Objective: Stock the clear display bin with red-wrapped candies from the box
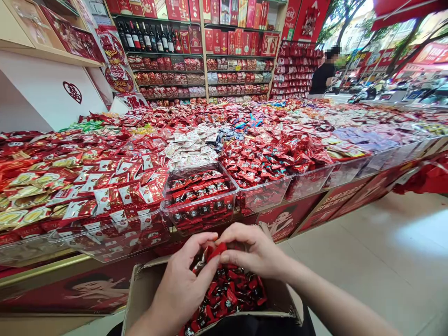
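Observation:
My left hand point(191, 270) and my right hand point(247, 249) meet over an open cardboard box point(145, 284). Between their curled fingers are small red candy packets point(217, 252), gripped by both hands; how many is partly hidden. Inside the box lies a heap of loose red and black candy packets point(229, 291). Just beyond my hands stands a clear plastic bin point(200, 205), with similar packets laid in rows inside it.
Left of that bin, another clear bin point(115, 238) is heaped with red and white packets. To the right, a bin point(268, 193) holds a mound of red sweets. Shelves point(205, 56) with bottles and boxes line the back. A person point(320, 77) stands far right; tiled floor point(367, 252) lies at right.

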Tool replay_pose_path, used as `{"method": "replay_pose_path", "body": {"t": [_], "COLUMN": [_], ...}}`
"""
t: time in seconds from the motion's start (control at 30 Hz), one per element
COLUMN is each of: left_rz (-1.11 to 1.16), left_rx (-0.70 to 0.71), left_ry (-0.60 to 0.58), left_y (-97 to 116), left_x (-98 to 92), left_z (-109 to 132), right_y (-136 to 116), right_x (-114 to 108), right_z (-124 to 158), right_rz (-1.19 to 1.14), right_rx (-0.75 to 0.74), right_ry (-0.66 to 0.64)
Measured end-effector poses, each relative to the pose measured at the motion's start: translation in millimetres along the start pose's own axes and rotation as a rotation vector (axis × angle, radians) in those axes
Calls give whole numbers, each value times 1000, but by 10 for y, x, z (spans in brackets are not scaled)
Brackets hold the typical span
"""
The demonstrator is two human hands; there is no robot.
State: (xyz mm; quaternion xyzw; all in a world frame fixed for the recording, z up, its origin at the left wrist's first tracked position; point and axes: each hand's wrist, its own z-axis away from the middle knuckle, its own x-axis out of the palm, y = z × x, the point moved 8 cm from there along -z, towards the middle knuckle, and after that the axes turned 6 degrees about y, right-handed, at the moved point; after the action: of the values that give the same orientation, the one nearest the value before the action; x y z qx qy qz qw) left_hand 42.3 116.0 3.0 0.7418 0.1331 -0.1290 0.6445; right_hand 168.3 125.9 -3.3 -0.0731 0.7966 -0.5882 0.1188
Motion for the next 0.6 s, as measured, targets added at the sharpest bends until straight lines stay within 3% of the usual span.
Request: {"method": "replay_pose_path", "body": {"t": [0.1, 0.2, 0.23, 0.33, 0.4, 0.5, 0.6], "left_rz": [-173, -387, -479, -662, -700, -737, -756], "left_rx": [259, 478, 485, 380, 338, 295, 292], "left_ry": [-47, -30, -94, -357, -500, -671, -748], "left_y": [422, 771, 789, 622, 491, 324, 255], "left_x": [-67, -163, -127, 53, 184, 361, 458], "left_z": [-228, -664, -844, -1327, -1512, -1593, -1572], "right_y": [-364, -659, -703, -627, -520, -418, -313], "right_x": [-274, -665, -761, -907, -921, -886, -849], "right_z": [-200, -539, -664, -1014, -1159, -1238, -1244], "right_rz": [150, 220, 246, 313, 365, 422, 455], "right_rx": [-127, -222, -234, -160, -116, -129, -76], "right_ry": [62, 234, 262, 237, 187, 123, 70]}}
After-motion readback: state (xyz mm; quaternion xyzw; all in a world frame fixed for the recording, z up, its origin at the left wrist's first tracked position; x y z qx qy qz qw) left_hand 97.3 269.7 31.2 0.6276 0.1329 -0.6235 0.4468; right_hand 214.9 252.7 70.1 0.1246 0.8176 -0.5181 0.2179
